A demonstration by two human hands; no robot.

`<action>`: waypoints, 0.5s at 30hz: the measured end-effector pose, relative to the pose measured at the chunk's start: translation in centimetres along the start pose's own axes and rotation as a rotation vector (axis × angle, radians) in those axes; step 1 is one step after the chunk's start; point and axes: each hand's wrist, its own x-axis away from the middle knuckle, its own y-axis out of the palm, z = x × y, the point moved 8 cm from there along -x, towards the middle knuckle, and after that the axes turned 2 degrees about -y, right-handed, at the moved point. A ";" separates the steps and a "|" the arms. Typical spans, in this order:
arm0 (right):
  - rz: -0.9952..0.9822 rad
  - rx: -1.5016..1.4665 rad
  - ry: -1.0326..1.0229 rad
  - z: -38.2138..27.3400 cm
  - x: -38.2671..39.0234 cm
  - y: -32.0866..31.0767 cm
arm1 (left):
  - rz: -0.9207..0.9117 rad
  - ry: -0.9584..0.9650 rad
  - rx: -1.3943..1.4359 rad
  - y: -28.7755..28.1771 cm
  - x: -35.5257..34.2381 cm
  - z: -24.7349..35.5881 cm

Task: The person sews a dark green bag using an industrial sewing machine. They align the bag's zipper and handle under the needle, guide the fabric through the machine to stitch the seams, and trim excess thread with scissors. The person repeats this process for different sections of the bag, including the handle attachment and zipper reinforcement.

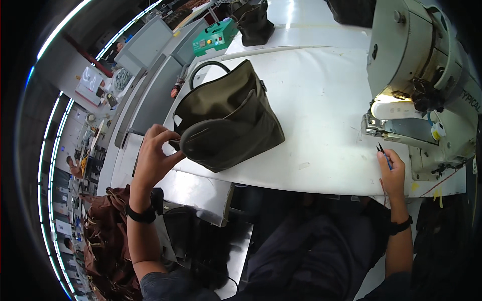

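A dark olive handbag (246,128) lies tilted on the white tabletop, its mouth toward the upper left. One curved handle arches past its far rim; the other lies against the near side. My left hand (156,153) pinches a small tab at the bag's left edge between thumb and fingers. Over at the right, near the table's front edge, my right hand (392,173) is closed around small blue-handled thread snips (387,158), whose dark tips point up and away. The snips are apart from the bag.
A pale sewing machine (406,60) stands at the right, its lamp lit, close to my right hand. Behind the table are a green box with knobs (215,38) and another dark bag (253,24). Brown bags (108,236) are heaped at lower left. Other people sit farther off.
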 end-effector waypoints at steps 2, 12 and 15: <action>0.002 -0.025 0.015 0.2 0.1 -0.2 | 0.009 0.061 -0.051 -0.5 -0.1 0.8; -0.010 0.004 0.012 0.0 0.0 0.0 | -0.409 0.114 0.373 2.5 -3.7 -1.8; -0.018 -0.002 0.010 -0.4 0.0 0.0 | -0.471 0.173 0.370 4.3 -4.2 -3.4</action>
